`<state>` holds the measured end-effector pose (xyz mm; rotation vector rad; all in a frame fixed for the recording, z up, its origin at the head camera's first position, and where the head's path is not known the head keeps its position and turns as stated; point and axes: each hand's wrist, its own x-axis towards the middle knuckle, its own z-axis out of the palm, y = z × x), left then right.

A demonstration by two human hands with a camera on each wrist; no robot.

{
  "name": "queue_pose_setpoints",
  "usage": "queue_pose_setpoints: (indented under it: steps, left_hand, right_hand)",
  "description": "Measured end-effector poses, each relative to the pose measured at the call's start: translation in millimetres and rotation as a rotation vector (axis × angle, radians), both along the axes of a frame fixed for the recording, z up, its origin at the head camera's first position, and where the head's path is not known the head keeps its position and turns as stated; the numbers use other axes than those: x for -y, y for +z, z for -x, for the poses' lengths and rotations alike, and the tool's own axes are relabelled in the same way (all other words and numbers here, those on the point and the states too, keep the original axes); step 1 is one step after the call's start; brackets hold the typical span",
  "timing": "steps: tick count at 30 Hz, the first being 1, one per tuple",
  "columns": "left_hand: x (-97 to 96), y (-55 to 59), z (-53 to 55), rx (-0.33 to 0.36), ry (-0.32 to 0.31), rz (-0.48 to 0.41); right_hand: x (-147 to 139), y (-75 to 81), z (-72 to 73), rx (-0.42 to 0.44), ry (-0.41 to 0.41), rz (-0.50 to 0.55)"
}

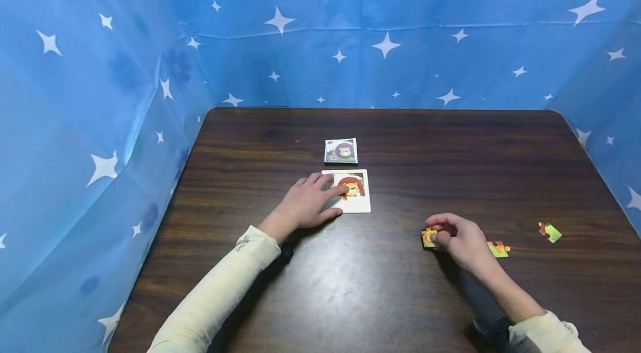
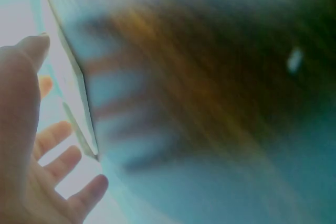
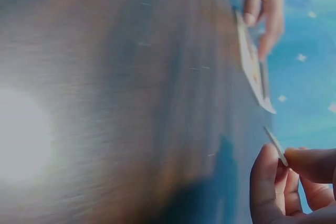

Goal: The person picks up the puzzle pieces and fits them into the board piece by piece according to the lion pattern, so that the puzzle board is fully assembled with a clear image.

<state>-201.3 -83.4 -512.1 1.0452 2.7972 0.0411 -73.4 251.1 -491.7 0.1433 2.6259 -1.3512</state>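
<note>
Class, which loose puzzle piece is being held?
The leftmost piece, pinched by the right hand; the middle piece and rightmost piece lie on the table.

I note a dark wood-grain table point(image 1: 440, 147) bearing a lion-picture square point(image 1: 343, 151), a white-bordered board point(image 1: 358, 205) beside it, and puzzle pieces point(image 1: 553, 234).

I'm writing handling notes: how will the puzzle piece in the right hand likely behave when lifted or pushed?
The puzzle piece is probably stiff, looking straight edge-on in the right wrist view. It's likely light: small and thin, pinched by the right hand. Laid flat, its thin shape should slide, not roll.
</note>
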Motion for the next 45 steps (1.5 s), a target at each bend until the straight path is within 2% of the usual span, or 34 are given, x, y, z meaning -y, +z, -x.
queue_pose_setpoints:
  steps: [3,5,7,12,17,26,35,42,45]
  left_hand:
    - [3.8,1.2,0.1,-0.012,-0.008,-0.024]
    - [7.2,2.1,0.5,-0.024,-0.006,-0.038]
    - [11.0,2.9,0.9,-0.031,0.003,-0.044]
    - [20.4,2.7,-0.2,-0.007,0.028,-0.049]
    - [24.9,-1.3,-3.9,0.027,0.042,-0.036]
    - [23.9,-3.6,-6.0,0.018,0.065,-0.029]
    - [24.6,-3.4,-5.8,-0.012,0.051,-0.064]
    - [28.7,-4.8,-6.9,-0.043,0.056,-0.058]
    - [30.3,-7.2,-7.9,-0.056,0.047,-0.084]
  right_hand:
    - [-0.1,4.3,13.5,0.09,-0.054,0.228]
    - [2.0,8.8,23.5,0.118,-0.087,0.336]
    - [6.3,13.6,33.6,0.115,-0.1,0.407]
    - [21.4,21.6,55.4,0.097,-0.098,0.495]
    - [42.4,22.8,73.9,0.108,-0.111,0.524]
    - [88.6,12.7,98.4,0.192,-0.145,0.584]
    - [127.1,8.3,107.8,0.213,-0.111,0.565]
    - [146.4,2.3,111.3,0.205,-0.069,0.589]
    - [152.7,-1.1,112.0,0.213,-0.066,0.583]
